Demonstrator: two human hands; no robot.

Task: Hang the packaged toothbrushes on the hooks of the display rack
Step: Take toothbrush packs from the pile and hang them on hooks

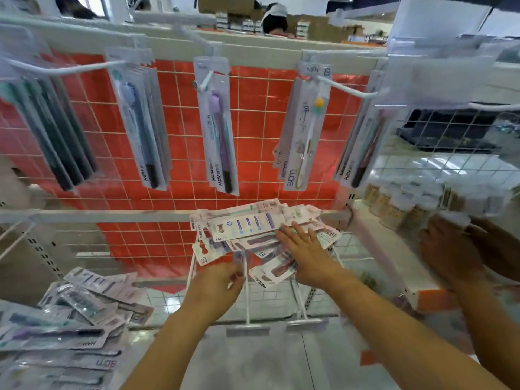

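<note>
A loose pile of packaged toothbrushes (244, 223) lies across the long white lower hooks (247, 305) of the display rack (253, 122), a white wire grid over a red backing. My right hand (304, 249) rests flat on the pile's right side with the fingers spread. My left hand (222, 282) is just below the pile, with fingers and thumb curled together, and seems to pinch the lower edge of one package beside a hook rod. On the upper hooks (205, 80), rows of packages hang, among them a purple toothbrush pack (219, 142) and a yellow one (306, 136).
A second heap of packaged toothbrushes (78, 311) lies on the shelf at the lower left. Another person's hands (450, 249) work at the right by boxed goods (408, 198). Hook tips (365, 94) jut toward me at head height. A price rail (247, 330) ends the lower hooks.
</note>
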